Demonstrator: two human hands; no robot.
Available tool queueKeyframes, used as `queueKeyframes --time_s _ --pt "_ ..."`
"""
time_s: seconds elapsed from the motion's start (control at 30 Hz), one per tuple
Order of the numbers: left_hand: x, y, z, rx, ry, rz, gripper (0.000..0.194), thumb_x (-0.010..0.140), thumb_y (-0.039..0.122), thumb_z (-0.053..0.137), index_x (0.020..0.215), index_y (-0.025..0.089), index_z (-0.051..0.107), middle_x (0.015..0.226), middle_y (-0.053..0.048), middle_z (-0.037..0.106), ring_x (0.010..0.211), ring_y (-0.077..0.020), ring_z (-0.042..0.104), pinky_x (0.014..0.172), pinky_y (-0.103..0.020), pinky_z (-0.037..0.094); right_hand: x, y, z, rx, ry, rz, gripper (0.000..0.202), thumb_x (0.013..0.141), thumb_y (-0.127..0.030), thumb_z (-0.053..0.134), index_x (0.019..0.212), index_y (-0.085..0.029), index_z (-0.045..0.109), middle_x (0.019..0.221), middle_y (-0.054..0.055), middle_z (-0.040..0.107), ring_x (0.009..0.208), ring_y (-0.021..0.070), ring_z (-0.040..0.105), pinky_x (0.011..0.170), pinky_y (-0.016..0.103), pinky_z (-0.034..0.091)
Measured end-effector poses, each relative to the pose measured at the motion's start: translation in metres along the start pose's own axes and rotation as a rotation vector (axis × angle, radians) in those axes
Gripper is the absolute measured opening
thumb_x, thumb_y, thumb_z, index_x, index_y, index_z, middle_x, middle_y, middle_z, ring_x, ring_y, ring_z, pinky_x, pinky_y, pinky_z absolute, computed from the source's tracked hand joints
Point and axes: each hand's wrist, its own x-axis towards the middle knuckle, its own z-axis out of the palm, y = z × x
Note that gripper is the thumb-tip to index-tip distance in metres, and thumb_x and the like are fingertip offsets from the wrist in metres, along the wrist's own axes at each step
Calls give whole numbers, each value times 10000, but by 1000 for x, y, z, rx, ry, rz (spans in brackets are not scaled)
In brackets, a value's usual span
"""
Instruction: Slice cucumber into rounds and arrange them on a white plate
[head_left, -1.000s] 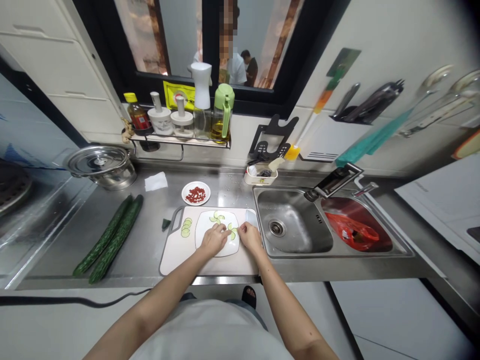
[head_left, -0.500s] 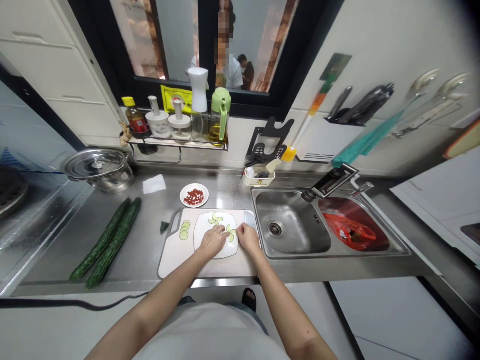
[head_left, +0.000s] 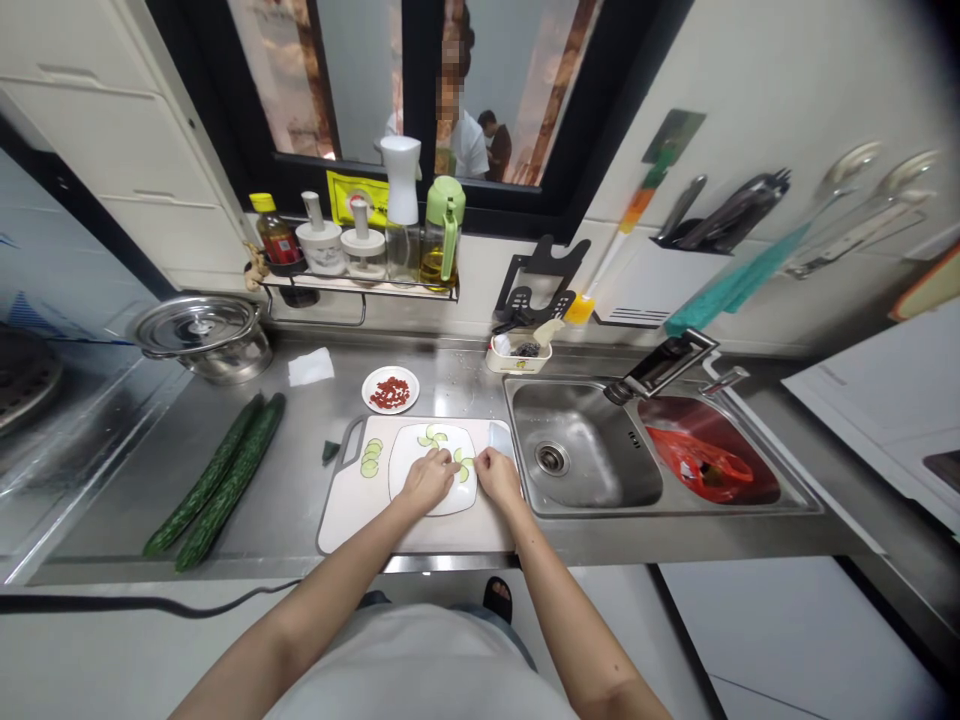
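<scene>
A white square plate (head_left: 405,447) rests on the pale cutting board (head_left: 349,515), with thin green cucumber slices (head_left: 433,437) arranged on it. My left hand (head_left: 430,480) lies over the plate's middle, its fingertips at the slices on the right; the fingers are bent, and what they touch is partly hidden. My right hand (head_left: 496,474) is closed at the plate's right edge, fingertips pinched beside a slice (head_left: 466,465); anything in the pinch is too small to make out. Several overlapping cucumber slices (head_left: 370,458) lie on the board left of the plate.
Two whole cucumbers (head_left: 217,480) lie at left, near a lidded steel pot (head_left: 202,335). Behind the board is a small plate (head_left: 370,390) of red pieces. A double sink (head_left: 592,450) is at right, with a red bag (head_left: 705,468). A person (head_left: 469,145) shows in the window.
The view has shifted very slightly. Both hands stay in nearly the same place at the plate, and the slices look unchanged.
</scene>
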Motion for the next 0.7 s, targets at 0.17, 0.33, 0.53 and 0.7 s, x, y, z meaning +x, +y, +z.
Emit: queueKeyframes --time_s 0.17,0.33,0.53,0.7 --pt "1 0 0 -3 -2 -1 281 854 166 447 1017 242 663 957 -74 566 956 -207 506 759 -279 435 -1 -1 0 -24 9 -2 189 857 -276 481 818 -174 636 781 49 662 693 134 538 577 229 257" --pt "1 -2 7 -175 77 -47 287 850 171 452 1037 222 663 909 -61 588 900 -185 551 773 -274 443 -4 -1 -2 26 67 -14 211 854 -344 485 821 -190 626 749 31 649 683 137 537 575 227 266" --pt "-18 -15 1 -437 362 -184 267 829 221 495 1045 206 651 957 -49 634 846 -161 580 790 -275 461 -15 0 -11 202 207 -40 252 849 -372 442 885 -196 619 675 8 612 609 136 519 553 220 284" --pt "-54 -42 -10 -477 518 -373 269 814 285 504 1016 206 663 905 -38 650 744 -154 582 734 -279 468 -26 5 -11 313 259 -102 295 842 -383 408 874 -186 625 670 15 604 606 144 522 567 224 314"
